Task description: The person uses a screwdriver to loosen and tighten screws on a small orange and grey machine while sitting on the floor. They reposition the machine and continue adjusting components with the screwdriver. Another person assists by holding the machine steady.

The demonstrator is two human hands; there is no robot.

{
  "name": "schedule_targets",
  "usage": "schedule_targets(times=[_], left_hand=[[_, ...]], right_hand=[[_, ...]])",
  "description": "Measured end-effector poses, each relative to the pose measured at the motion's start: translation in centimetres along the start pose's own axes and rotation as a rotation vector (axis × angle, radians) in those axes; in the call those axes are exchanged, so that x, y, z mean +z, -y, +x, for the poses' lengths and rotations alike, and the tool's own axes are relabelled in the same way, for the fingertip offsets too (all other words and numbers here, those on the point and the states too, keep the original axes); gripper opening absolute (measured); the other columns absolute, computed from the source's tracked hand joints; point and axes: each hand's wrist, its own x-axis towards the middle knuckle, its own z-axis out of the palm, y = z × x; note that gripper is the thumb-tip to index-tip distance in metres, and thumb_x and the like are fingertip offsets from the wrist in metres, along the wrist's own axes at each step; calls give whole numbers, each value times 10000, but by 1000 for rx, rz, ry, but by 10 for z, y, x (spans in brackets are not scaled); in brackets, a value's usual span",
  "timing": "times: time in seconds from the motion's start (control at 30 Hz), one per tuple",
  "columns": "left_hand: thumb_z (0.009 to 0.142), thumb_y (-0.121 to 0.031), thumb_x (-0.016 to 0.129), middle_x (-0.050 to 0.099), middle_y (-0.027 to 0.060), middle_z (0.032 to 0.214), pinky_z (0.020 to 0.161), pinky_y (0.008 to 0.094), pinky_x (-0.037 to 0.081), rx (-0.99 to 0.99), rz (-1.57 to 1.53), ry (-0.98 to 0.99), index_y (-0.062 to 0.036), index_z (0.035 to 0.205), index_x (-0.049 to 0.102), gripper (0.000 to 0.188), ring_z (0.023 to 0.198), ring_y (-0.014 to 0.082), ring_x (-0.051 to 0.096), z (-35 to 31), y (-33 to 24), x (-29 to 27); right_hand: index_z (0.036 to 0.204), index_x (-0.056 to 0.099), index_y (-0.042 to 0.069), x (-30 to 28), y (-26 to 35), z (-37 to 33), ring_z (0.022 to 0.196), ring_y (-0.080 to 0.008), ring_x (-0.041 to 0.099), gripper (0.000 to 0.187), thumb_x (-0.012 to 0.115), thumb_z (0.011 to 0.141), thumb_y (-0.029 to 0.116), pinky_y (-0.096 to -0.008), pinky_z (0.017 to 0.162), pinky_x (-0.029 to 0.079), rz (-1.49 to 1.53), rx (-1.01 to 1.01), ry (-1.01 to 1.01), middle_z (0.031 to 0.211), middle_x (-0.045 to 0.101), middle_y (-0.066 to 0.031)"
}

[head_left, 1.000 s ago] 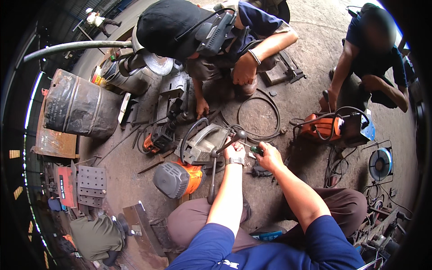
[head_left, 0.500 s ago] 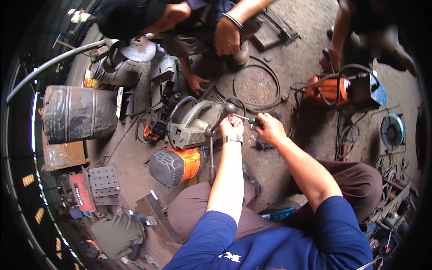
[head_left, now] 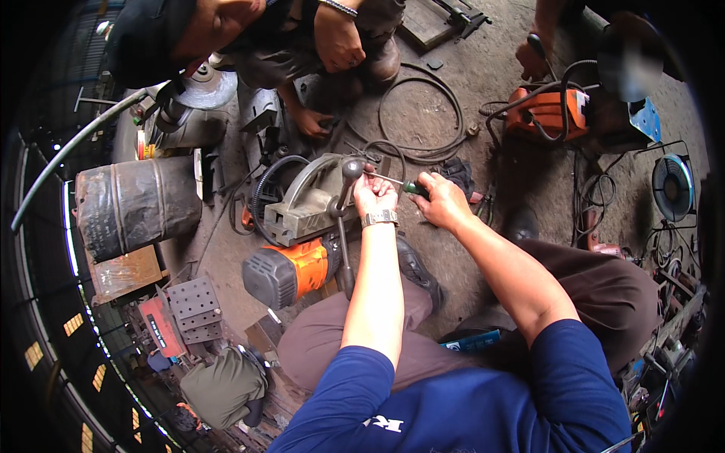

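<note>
My right hand (head_left: 444, 201) is closed around the green handle of a screwdriver (head_left: 411, 188). Its thin shaft points left, and the tip ends at the fingers of my left hand (head_left: 375, 195). Those fingers are bent and pressed together beside a black ball knob (head_left: 353, 168) on a lever; what they grip is hidden. The lever belongs to a heavy drill-like machine lying on its side by my knee, with a grey metal body (head_left: 308, 202) and an orange and black motor housing (head_left: 296, 269).
A crouching person's hand (head_left: 311, 122) rests beyond the machine. Black cable (head_left: 458, 113) coils on the floor. Another person's hand (head_left: 533, 60) is near an orange machine (head_left: 532, 113) at right. A dark drum (head_left: 140, 204) lies at left; a round fan (head_left: 672, 187) stands far right.
The whole view has shifted a little. The lever's ball knob now shows left of my left fingers rather than above them. Both hands keep their places at the screwdriver.
</note>
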Motion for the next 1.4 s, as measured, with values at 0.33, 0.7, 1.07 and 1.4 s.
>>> schedule_targets(times=[0.33, 0.7, 1.07, 1.4], left_hand=[[1010, -197, 431, 665, 2, 863, 354, 206, 303, 4, -50, 4, -74, 954, 579, 200, 411, 60, 354, -1, 2, 7], [1014, -148, 465, 610, 28, 862, 392, 207, 313, 38, -8, 10, -98, 1010, 561, 109, 485, 67, 391, 2, 15, -3], [983, -196, 550, 630, 28, 793, 368, 230, 287, 82, 120, -24, -94, 908, 545, 126, 411, 81, 352, -1, 10, -6], [952, -108, 540, 423, 6, 538, 374, 258, 287, 110, 94, -164, -92, 776, 482, 186, 411, 110, 361, -22, 6, 20]], right_hand=[[1015, 605, 101, -22, 38, -4, 1016, -309, 601, 266, 698, 786, 198, -441, 808, 509, -148, -14, -69, 999, 559, -128], [1084, 687, 16, -12, -17, 31, 760, -165, 674, 373, 735, 831, 287, -315, 719, 524, 541, 280, 60, 857, 712, -140], [848, 606, 98, -13, -11, 8, 390, -140, 428, 497, 437, 976, 548, -313, 339, 319, 931, 876, 78, 614, 551, -34], [1008, 657, 48, -20, 8, 8, 622, -111, 526, 326, 575, 959, 360, -282, 539, 403, 889, 872, 129, 740, 627, -20]])
